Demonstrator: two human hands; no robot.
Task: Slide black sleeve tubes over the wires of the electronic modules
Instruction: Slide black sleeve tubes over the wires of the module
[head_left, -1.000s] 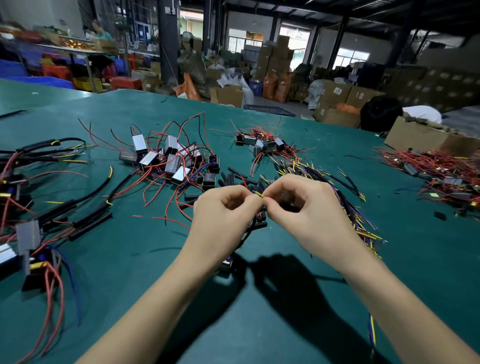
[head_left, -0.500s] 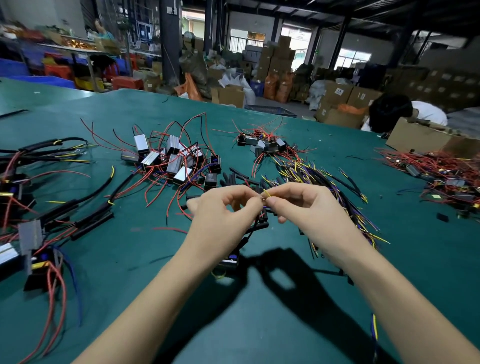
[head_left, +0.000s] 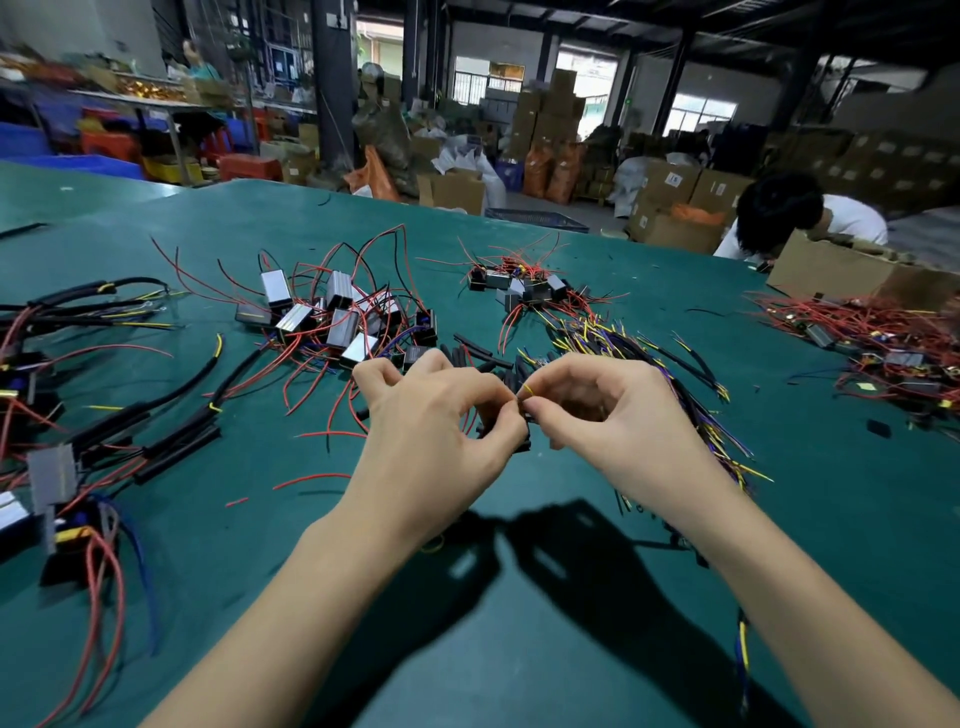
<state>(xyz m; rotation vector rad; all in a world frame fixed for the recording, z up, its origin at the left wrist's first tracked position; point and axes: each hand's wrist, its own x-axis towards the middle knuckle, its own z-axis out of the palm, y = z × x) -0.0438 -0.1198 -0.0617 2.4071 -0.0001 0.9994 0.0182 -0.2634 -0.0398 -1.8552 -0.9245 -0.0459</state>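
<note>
My left hand (head_left: 431, 431) and my right hand (head_left: 602, 410) meet fingertip to fingertip above the green table (head_left: 519, 649). Both pinch a thin yellow wire (head_left: 527, 389) where it enters a short black sleeve tube (head_left: 511, 441) that hangs below the fingers. What the wire leads to is hidden behind my hands. Loose black sleeve tubes (head_left: 475, 348) lie just beyond my hands. A heap of silver modules (head_left: 337, 317) with red wires lies further back on the left.
A second small heap of modules (head_left: 519, 288) lies behind. Yellow and purple wires (head_left: 691, 395) fan out at the right. Sleeved assemblies (head_left: 130, 415) lie at the left, red-wired parts (head_left: 883, 343) far right. A person (head_left: 795, 218) bends over a cardboard box (head_left: 852, 270).
Both hands have risen slightly and stayed joined at the fingertips. The hanging module seen under my left hand earlier is no longer visible. The person at the back right has leaned further into view.
</note>
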